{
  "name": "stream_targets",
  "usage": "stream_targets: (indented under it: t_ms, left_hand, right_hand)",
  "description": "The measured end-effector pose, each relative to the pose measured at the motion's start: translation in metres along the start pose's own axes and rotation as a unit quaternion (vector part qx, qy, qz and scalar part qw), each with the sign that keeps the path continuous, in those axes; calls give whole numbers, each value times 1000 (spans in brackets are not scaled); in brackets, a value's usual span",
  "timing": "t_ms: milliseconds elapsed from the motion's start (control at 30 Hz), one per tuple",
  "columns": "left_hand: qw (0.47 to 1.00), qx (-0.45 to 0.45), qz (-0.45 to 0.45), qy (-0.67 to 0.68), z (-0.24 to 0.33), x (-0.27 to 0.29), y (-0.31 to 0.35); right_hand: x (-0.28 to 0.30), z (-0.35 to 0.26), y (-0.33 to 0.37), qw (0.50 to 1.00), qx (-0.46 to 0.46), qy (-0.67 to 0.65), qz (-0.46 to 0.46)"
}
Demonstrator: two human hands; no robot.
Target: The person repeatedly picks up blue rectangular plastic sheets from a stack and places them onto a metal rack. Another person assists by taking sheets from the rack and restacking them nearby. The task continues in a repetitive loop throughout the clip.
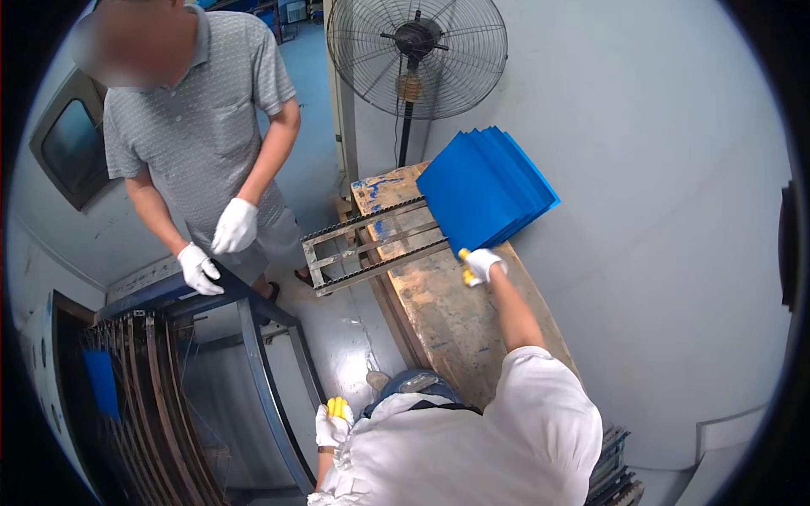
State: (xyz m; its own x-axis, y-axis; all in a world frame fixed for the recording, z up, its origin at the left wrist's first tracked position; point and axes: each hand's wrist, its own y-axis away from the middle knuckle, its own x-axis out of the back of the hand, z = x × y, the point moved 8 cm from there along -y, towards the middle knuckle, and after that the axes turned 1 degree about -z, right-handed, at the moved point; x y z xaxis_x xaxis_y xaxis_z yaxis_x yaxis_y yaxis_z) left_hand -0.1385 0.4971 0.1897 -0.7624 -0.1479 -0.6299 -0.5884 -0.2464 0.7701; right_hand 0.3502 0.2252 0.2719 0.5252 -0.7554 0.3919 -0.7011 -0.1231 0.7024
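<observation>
My right hand (483,266), in a white glove with yellow fingers, is over the wooden bench beside the lower corner of the blue sheets (485,190). Its thumb and fingers are apart, and nothing shows between them. The sheets stand tilted in a fanned stack on a metal rack (371,244) with toothed rails, which juts past the bench's left edge. Low at my side, my left hand (335,423) wears the same kind of glove. Its yellow fingers point forward, loosely bent, with nothing visible in them.
A person in a grey shirt (198,126) stands across at the left, white-gloved hands over a dark metal frame (245,304). Slatted racks (148,396) stand inside it. A large fan (418,42) is behind the wooden bench (447,312); a white wall (658,169) borders the right.
</observation>
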Motion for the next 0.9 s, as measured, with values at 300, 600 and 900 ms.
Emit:
stream_targets:
  t_ms: [300, 600, 900]
  left_hand:
    - [986, -19, 32, -160, -35, 5, -41]
    - [979, -174, 98, 27, -38, 37, 39]
    - [912, -381, -19, 152, -37, 77, 89]
  right_hand:
    - [-279, -6, 59, 833, 62, 77, -545]
    - [-400, -28, 157, 593, 440, 416, -530]
    - [-361, 130, 14, 172, 480, 738, -441]
